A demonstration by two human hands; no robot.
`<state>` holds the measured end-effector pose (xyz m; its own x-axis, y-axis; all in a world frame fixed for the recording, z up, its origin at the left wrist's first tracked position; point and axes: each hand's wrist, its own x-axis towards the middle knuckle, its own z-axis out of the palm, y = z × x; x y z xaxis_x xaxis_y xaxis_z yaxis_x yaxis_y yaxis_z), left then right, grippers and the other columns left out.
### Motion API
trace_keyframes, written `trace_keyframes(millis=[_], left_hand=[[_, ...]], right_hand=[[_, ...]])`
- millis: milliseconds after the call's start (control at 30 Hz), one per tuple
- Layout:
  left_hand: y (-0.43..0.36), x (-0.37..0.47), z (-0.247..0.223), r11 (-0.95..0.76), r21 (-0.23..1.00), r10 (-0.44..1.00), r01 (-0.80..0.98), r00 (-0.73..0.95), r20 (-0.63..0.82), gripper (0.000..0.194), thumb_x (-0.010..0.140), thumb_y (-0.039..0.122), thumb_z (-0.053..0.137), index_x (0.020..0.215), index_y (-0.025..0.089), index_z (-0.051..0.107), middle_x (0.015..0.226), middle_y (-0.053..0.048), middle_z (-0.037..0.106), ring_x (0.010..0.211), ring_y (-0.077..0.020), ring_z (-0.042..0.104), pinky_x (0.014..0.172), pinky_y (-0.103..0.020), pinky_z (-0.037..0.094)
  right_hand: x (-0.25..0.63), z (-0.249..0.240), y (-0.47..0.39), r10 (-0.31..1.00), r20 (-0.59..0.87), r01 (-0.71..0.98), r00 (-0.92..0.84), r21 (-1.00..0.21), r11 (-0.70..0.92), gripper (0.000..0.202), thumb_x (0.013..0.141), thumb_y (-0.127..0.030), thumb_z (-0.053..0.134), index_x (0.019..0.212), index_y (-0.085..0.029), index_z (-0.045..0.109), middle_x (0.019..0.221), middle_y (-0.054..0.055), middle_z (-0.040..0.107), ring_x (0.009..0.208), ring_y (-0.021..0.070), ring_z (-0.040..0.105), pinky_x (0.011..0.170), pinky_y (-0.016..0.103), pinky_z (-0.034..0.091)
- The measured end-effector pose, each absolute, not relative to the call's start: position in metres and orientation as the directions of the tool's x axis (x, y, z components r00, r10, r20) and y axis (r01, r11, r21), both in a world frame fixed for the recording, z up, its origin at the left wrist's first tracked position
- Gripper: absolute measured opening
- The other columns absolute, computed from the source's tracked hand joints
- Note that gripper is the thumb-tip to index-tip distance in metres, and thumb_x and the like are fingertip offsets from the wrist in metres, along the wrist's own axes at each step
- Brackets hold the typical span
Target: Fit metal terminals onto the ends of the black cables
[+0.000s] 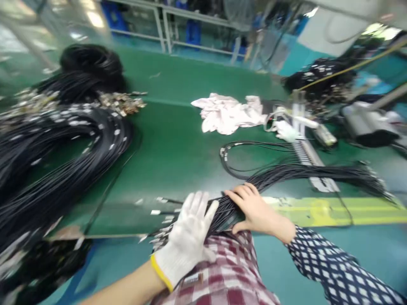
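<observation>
A bundle of thin black cables (280, 173) runs along the front of the green table to its edge by my lap. My left hand (190, 233), in a white glove with a yellow cuff, lies flat across the bundle's left part with its fingers stretched out. Pale cable ends (162, 235) stick out left of the glove. Bare, my right hand (257, 209) grips the bundle just right of the glove, fingers over the top and thumb on the near side. A few cables loop back behind the bundle.
Big coils of black cable (104, 144) lie on the left of the green table (165, 144). A pale crumpled cloth (227, 112) lies mid-table. Beside it, a white slotted holder (305, 152) stands under the cables. Yellow tape (318, 211) lines the front right edge.
</observation>
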<state>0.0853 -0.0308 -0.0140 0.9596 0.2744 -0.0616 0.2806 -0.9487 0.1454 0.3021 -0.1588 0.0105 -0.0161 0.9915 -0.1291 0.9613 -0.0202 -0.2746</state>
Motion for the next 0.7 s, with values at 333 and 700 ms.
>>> trace_keyframes(millis=[333, 700], left_hand=[[-0.039, 0.086, -0.001, -0.96, -0.006, 0.266, 0.28, 0.906, -0.331, 0.058, 0.08, -0.002, 0.049, 0.133, 0.013, 0.064, 0.117, -0.016, 0.07, 0.102, -0.03, 0.068, 0.092, -0.045, 0.051], [0.01, 0.072, 0.041, -0.776, 0.384, 0.454, 0.5, 0.866, -0.21, 0.039, 0.078, 0.037, 0.056, 0.116, 0.041, 0.066, 0.107, 0.003, 0.074, 0.096, -0.025, 0.071, 0.078, -0.032, 0.057]], right_hand=[[0.301, 0.002, -0.207, 0.999, 0.033, 0.937, -0.004, -0.348, 0.015, 0.081, 0.082, -0.058, 0.071, 0.147, -0.019, 0.044, 0.131, 0.014, 0.058, 0.121, 0.0277, 0.051, 0.114, 0.047, 0.025], [0.478, 0.0, -0.276, 0.868, 0.21, 0.89, 0.45, -0.024, -0.455, 0.063, 0.084, -0.004, 0.059, 0.145, -0.015, 0.048, 0.147, 0.018, 0.051, 0.136, 0.0297, 0.046, 0.115, 0.052, 0.028]])
